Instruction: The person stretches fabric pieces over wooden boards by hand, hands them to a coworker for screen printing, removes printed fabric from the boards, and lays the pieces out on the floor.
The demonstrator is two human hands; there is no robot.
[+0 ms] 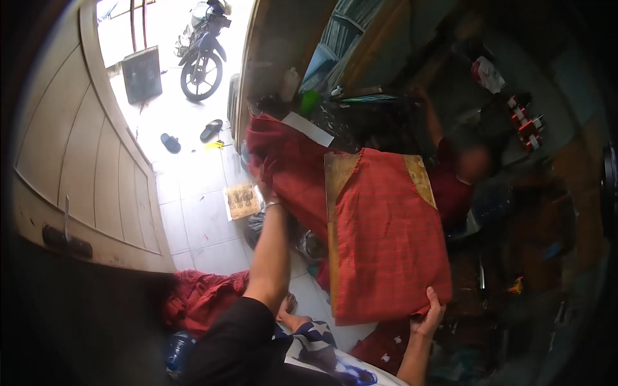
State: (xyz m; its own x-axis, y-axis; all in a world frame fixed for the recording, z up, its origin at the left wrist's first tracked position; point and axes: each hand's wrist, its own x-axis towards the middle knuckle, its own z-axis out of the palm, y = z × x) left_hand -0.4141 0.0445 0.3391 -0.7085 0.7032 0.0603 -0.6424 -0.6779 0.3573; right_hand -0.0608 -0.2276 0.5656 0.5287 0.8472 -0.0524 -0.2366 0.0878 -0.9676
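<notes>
A flat wooden board [332, 222] is covered by red checked cloth [393, 238], with yellowish patches bare at its upper corners. My right hand [430, 312] grips the lower right corner, thumb on top and fingers underneath. To the left of the board, dark red cloth [293, 167] hangs in folds from a dark surface. My left hand [267, 192] reaches up to the edge of this dark cloth and touches it; its fingers are hidden in folds and shadow. A pale strip [308, 128] lies beside the dark cloth.
Another person [473, 164] is close behind the board. A wooden door [90, 141] stands open at left; outside are sandals [210, 130] and a motorbike [203, 64]. Crumpled red cloth [199, 296] and a blue-capped bottle [180, 350] lie low left. A printed card [243, 201] is on the tiles.
</notes>
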